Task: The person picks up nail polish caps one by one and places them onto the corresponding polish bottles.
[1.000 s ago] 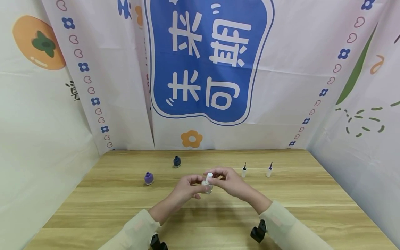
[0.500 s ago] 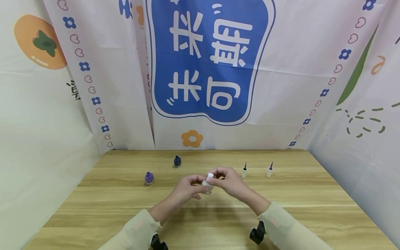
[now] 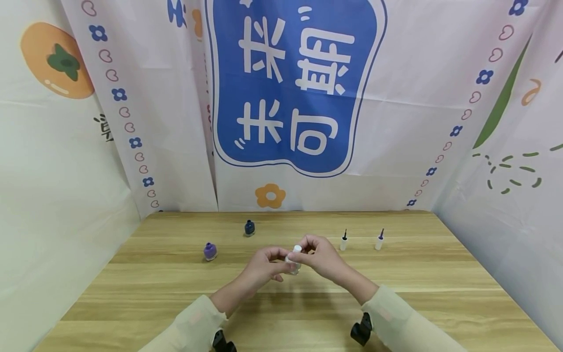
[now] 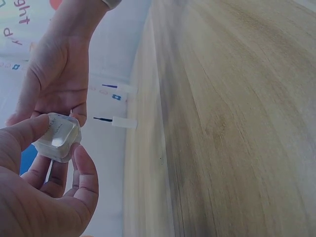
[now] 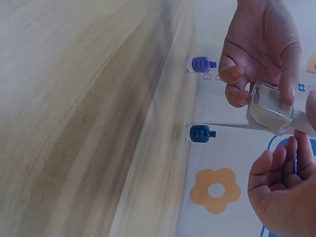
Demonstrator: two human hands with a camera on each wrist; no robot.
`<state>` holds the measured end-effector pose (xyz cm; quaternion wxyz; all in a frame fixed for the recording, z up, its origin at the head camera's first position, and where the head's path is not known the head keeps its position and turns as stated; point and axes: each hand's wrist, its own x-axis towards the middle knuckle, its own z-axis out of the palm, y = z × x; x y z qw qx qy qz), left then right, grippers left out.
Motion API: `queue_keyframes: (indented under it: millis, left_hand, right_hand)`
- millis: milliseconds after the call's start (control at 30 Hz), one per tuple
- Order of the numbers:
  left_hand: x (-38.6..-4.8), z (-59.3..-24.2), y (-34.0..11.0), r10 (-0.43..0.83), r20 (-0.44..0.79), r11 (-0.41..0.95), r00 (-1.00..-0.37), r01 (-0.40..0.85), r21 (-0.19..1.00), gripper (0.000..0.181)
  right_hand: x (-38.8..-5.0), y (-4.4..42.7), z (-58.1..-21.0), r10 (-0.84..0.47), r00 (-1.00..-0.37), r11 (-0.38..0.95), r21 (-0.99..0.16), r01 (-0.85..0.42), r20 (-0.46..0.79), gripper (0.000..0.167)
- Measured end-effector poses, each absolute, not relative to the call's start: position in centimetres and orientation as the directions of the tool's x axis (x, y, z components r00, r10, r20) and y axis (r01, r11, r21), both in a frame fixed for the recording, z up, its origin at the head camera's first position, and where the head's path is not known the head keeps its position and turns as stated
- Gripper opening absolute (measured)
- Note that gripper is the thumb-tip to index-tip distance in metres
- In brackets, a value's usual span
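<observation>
A clear glass bottle with pale contents (image 4: 58, 137) is held above the table between both hands. My left hand (image 3: 263, 268) grips its glass body between thumb and fingers. The white cap (image 3: 297, 249) sits on top of the bottle, tilted slightly, and my right hand (image 3: 323, 258) pinches it between thumb and fingers. In the right wrist view the bottle (image 5: 270, 107) lies across the left fingers, its cap partly covered by the right thumb.
On the wooden table (image 3: 132, 293), an uncapped purple bottle (image 3: 210, 252) and a dark blue bottle (image 3: 249, 228) stand left. Two white caps with brushes upward, one black (image 3: 344, 242), one purple (image 3: 379, 241), stand right. A printed cloth (image 3: 396, 146) hangs behind.
My right fingers have shifted slightly about the cap, and the right wrist has moved a little to the left. The left hand keeps its grip, almost still.
</observation>
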<state>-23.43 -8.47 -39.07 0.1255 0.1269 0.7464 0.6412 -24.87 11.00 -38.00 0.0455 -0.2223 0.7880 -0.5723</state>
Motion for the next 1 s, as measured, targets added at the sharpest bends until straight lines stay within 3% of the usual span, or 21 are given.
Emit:
queue_keyframes:
  millis: [633, 1000]
  left_hand:
    - [-23.8, -39.0, -8.6, 0.335, -0.046, 0.14, -0.941, 0.002, 0.99, 0.033]
    - [-23.7, -39.1, -8.6, 0.336, -0.046, 0.127, -0.941, -0.003, 0.992, 0.032]
  right_hand:
    - [-25.7, 12.0, -37.6, -0.535, -0.82, 0.231, -0.897, -0.376, 0.205, 0.031]
    - [-25.6, 11.7, -37.8, -0.498, -0.843, 0.233, -0.905, -0.357, 0.205, 0.022]
